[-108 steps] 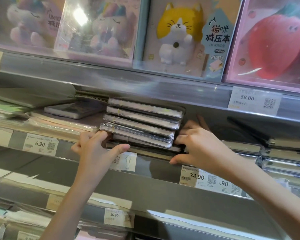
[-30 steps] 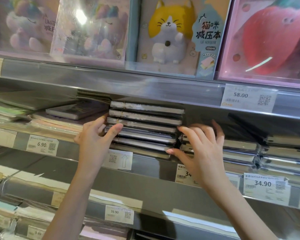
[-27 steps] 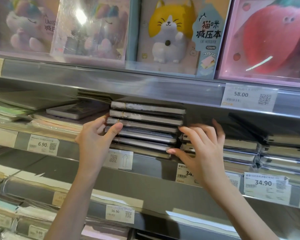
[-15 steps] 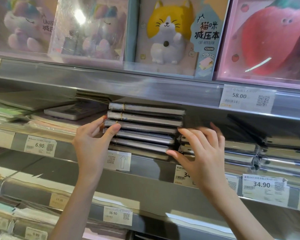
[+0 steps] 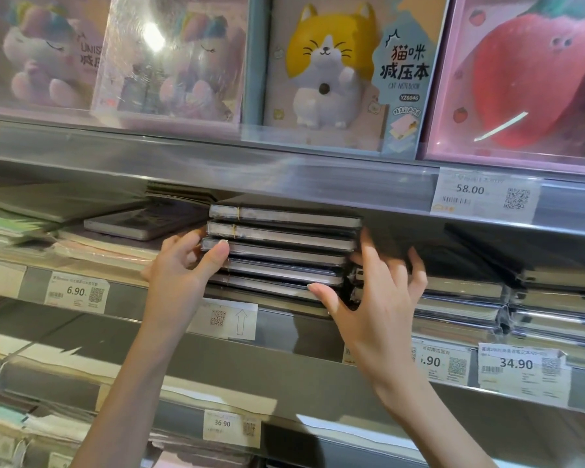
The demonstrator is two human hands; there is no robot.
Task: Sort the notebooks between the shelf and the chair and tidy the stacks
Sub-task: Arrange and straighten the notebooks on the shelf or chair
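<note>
On shelf (image 5: 284,332) — glossy flat notebooks (image 5: 281,251)

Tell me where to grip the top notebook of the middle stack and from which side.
Take the top notebook by its two short ends, from the front. It lies flat under the upper shelf rail, which leaves little room above, and its long edge faces you.

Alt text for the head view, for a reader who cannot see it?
Two bare hands, left hand and right hand, flank a stack of dark notebooks on a store shelf, squaring its ends. Boxed plush-cover notebooks stand above.
</note>
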